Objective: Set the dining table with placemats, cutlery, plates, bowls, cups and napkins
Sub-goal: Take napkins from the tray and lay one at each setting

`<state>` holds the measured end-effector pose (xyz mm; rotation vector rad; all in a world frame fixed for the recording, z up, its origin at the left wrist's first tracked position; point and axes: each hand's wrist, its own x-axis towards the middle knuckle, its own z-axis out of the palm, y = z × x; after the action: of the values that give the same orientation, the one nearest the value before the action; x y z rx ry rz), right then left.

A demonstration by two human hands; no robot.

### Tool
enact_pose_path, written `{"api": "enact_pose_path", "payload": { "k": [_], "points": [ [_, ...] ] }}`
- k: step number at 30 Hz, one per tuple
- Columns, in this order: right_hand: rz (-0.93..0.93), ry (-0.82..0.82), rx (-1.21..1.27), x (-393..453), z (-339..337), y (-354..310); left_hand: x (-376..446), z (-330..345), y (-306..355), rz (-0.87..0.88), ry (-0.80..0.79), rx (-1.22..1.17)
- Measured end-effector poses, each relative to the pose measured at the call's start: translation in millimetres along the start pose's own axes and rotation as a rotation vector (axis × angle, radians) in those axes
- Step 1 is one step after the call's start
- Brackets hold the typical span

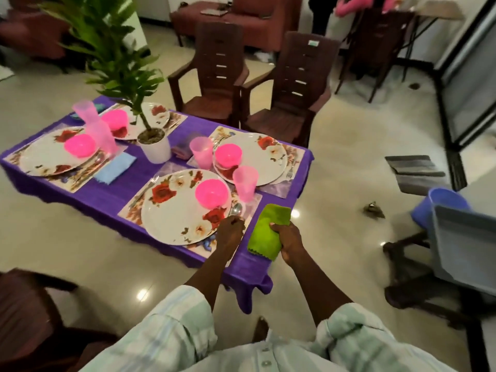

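Observation:
A low table under a purple cloth (139, 183) holds several place settings. The nearest one has a floral plate (171, 216) on a placemat (128, 210), a pink bowl (211, 193) on the plate, a pink cup (245, 183) and a metal spoon (236, 209) to the plate's right. My left hand (230, 229) pinches the spoon's handle by the plate's edge. My right hand (288, 241) grips a folded green napkin (268, 232) over the table's near right corner.
A potted plant (154, 146) stands mid-table, with a blue napkin (115, 167) beside it. Two brown chairs (298, 84) stand at the far side, another chair (24, 312) at my near left. A grey chair (464, 245) with a blue tub (440, 202) stands to the right.

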<state>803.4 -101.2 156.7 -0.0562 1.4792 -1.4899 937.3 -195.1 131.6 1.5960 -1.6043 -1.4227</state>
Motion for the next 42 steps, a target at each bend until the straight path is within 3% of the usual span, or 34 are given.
{"api": "enact_pose_path", "payload": {
  "k": [9,19,24,28,32,37,42],
  "points": [
    [0.048,0.126,-0.12,28,-12,-7,32,20,10,0.104,-0.013,0.148],
    [0.061,0.2,-0.263,78,18,-13,67,7,13,0.142,-0.115,0.199],
    [-0.078,0.353,-0.888,72,28,-9,70,0,19,0.138,-0.166,0.264],
    [-0.26,0.485,-1.13,63,21,-2,76,5,13,0.134,-0.183,0.275],
    [-0.412,0.294,-1.357,63,19,-3,74,10,17,0.191,-0.198,0.332],
    [-0.255,0.004,-1.602,72,31,-8,74,12,14,0.211,-0.228,0.357],
    [-0.228,-0.061,-1.659,76,33,-11,74,10,15,0.214,-0.217,0.338]
  ]
}}
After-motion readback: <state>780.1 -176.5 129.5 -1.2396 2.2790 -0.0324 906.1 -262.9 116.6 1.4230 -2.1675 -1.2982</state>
